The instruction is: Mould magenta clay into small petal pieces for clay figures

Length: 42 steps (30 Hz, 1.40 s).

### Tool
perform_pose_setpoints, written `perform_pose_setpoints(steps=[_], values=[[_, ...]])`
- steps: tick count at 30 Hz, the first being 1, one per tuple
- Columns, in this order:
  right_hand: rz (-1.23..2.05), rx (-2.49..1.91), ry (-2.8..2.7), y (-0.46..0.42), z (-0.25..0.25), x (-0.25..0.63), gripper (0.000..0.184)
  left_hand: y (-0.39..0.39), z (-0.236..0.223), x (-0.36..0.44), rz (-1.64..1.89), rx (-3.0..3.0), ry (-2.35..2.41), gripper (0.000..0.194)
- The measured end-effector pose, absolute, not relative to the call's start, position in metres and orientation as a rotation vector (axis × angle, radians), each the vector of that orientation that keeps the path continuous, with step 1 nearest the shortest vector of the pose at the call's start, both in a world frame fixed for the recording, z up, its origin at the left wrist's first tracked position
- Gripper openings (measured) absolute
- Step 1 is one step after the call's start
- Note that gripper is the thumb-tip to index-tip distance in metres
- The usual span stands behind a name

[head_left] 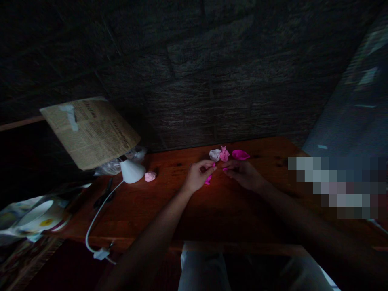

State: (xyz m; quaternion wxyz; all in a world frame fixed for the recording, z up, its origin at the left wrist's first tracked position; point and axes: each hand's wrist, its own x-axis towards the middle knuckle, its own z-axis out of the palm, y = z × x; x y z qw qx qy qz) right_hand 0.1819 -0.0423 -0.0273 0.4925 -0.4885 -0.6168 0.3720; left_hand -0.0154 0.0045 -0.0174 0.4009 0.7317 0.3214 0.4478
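My left hand (198,174) and my right hand (242,173) meet over a reddish wooden table (169,210). Both pinch a small strip of bright pink clay (209,178) between thumb and fingertips; part of it hangs below my left fingers. Just beyond the hands lie three small clay pieces: a pale whitish lump (215,154), a light pink shaped figure (224,154) and a flat magenta piece (240,154).
A small white gooseneck lamp (132,171) shines at the left, its cord (93,226) running to the front edge. Another pale pink lump (150,176) lies beside it. A newspaper sheet (91,131) leans at left; a bowl (36,214) sits far left. A dark wall rises behind.
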Motion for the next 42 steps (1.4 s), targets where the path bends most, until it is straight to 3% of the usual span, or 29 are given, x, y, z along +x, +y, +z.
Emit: perform_pose_setpoints(steps=[6,24,42], values=[[0.854,-1.138,-1.523,-0.042,-0.027,0.18,0.02,0.003,-0.016,-0.015,1.103,1.876,0.768,0.02],[1.144,-1.011,-1.208,-0.051,-0.012,0.177,0.037,-0.004,-0.009,-0.017,1.099,1.959,0.7,0.015],[1.214,-1.018,-1.211,-0.053,-0.009,0.175,0.043,-0.001,-0.012,-0.015,1.15,1.91,0.69,0.023]])
